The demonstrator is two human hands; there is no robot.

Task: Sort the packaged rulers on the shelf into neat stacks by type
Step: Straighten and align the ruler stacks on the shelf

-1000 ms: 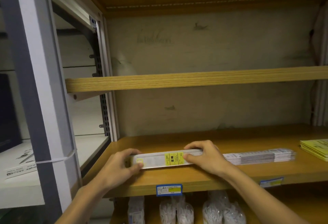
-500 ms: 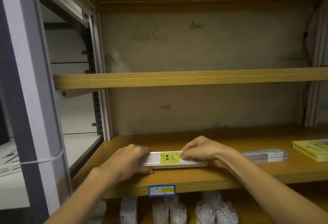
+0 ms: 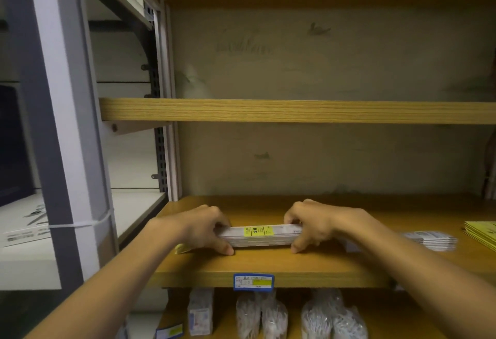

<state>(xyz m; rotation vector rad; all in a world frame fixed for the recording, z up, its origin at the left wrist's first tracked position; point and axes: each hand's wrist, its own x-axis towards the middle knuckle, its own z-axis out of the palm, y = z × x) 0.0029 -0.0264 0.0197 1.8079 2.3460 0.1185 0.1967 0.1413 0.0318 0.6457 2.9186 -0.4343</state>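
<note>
A stack of white packaged rulers (image 3: 259, 235) with a yellow label on top lies lengthwise on the wooden shelf (image 3: 268, 266). My left hand (image 3: 204, 227) grips its left end, fingers over the top and thumb at the front. My right hand (image 3: 312, 224) grips its right end the same way. A second stack of white packaged rulers (image 3: 432, 240) lies further right, partly behind my right forearm. A yellow packet corner (image 3: 182, 248) pokes out under my left wrist.
Yellow packets (image 3: 481, 234) are piled at the far right edge of the shelf. A blue-framed price tag (image 3: 253, 281) sits on the shelf front. Bagged goods (image 3: 271, 314) fill the shelf below. A bare wooden shelf (image 3: 295, 111) hangs above; a grey post (image 3: 64, 151) stands left.
Both hands have slid to the ends of the labelled ruler stack and squeezed it together. The stack now looks shorter and squared up, its right part drawn left away from the other stack.
</note>
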